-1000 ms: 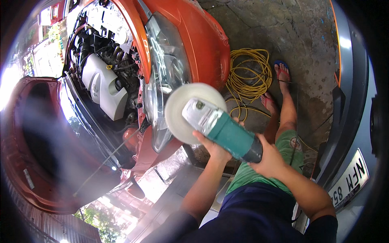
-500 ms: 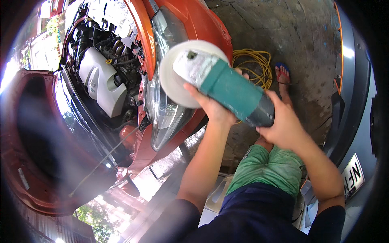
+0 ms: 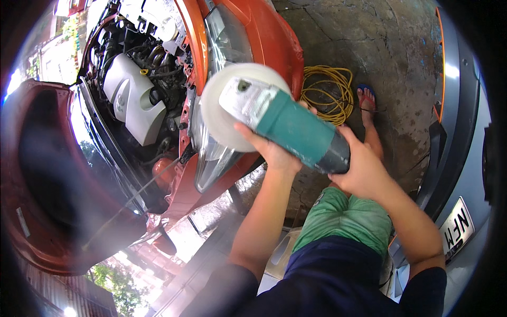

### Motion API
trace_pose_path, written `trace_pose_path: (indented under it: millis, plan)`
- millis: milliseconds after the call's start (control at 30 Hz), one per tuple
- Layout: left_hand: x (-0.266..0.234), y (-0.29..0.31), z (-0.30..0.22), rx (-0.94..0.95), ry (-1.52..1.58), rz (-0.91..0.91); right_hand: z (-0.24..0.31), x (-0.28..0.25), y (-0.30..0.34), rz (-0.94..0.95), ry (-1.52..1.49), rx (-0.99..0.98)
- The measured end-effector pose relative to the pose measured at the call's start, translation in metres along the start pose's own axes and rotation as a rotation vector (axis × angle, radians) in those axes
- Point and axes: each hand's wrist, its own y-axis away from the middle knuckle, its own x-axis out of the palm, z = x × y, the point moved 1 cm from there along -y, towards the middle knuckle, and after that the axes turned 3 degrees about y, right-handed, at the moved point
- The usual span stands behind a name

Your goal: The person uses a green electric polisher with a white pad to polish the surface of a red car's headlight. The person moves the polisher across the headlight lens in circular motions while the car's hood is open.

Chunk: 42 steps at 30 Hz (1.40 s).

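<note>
Both my hands are closed around a power polisher [image 3: 298, 129] with a green body, a silver head and a dark rear end. My left hand [image 3: 277, 153] grips it from below near the head, some of its fingers hidden under the body. My right hand [image 3: 362, 166] wraps round the dark rear end. The round white pad [image 3: 214, 119] overlaps the clear headlight [image 3: 228, 37] of an orange-red car [image 3: 269, 47]. From this angle I cannot tell how firmly the pad meets the lens.
On the left the engine bay [image 3: 134, 98] lies exposed, with the bonnet [image 3: 47, 185] raised on a thin rod. A coiled yellow cord [image 3: 343, 98] lies on the cracked concrete floor [image 3: 391, 47] beside my sandalled foot [image 3: 367, 100]. Another vehicle [image 3: 465, 158] stands close on my right.
The polisher has shifted slightly left and downward across the headlight, both hands moving with it. My grip looks the same.
</note>
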Motion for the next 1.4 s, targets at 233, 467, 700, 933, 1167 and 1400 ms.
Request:
trace_pose_path:
  millis: [233, 467, 700, 933, 1167, 1400]
  plan:
    - [-0.058, 0.101, 0.017, 0.023, 0.038, -0.130, -0.028, 0.056, 0.055, 0.235, -0.044, 0.092]
    - [-0.065, 0.097, 0.031, 0.023, 0.045, -0.089, -0.043, 0.057, 0.058, 0.177, -0.037, 0.053]
    - [0.015, -0.021, 0.026, 0.041, 0.144, 0.005, -0.019, -0.031, -0.013, -0.022, 0.116, -0.047]
    - [0.037, -0.083, 0.010, -0.003, -0.026, 0.014, 0.008, -0.060, -0.051, -0.090, -0.029, -0.028]
    - [-0.006, -0.007, 0.020, -0.094, -0.048, -0.153, -0.044, 0.017, -0.001, -0.059, -0.069, -0.067]
    - [-0.105, 0.104, 0.026, -0.007, -0.065, -0.203, -0.069, 0.119, 0.068, 0.116, -0.125, 0.064]
